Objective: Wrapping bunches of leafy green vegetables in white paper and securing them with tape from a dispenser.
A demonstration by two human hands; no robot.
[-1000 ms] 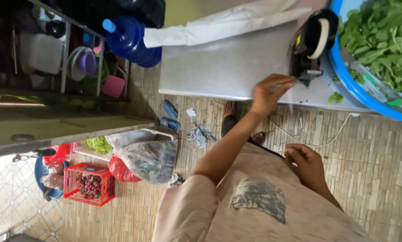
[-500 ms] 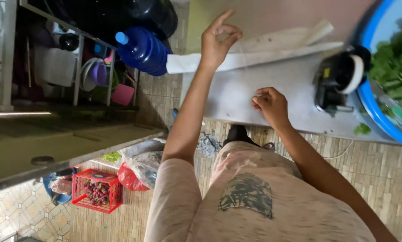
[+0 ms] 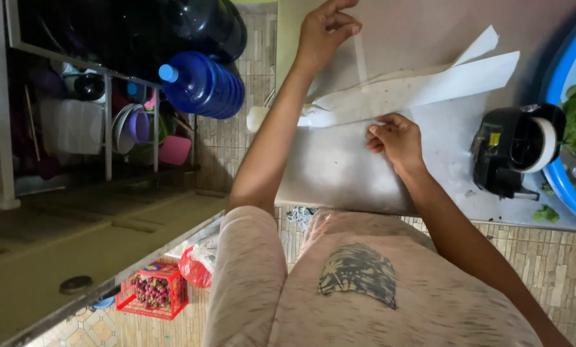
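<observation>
My left hand [image 3: 326, 29] is raised over the far side of the steel table [image 3: 339, 173] and pinches the top end of a thin clear tape strip [image 3: 360, 59]. The strip hangs down toward long white paper sheets [image 3: 429, 87] lying across the table. My right hand [image 3: 394, 138] is curled with its fingertips gripping the near edge of those sheets. A black tape dispenser [image 3: 503, 157] with a white roll [image 3: 545, 144] stands to the right of that hand.
A blue basin [image 3: 567, 186] of green leaves sits at the table's right end. Blue water jugs [image 3: 201, 83] and a dish rack [image 3: 108, 128] stand at the left. A red crate of fruit [image 3: 152, 289] and bags lie on the tiled floor.
My right hand left the dispenser and came down onto the white paper. My left hand rose over the table and now holds the tape strip higher and farther away.
</observation>
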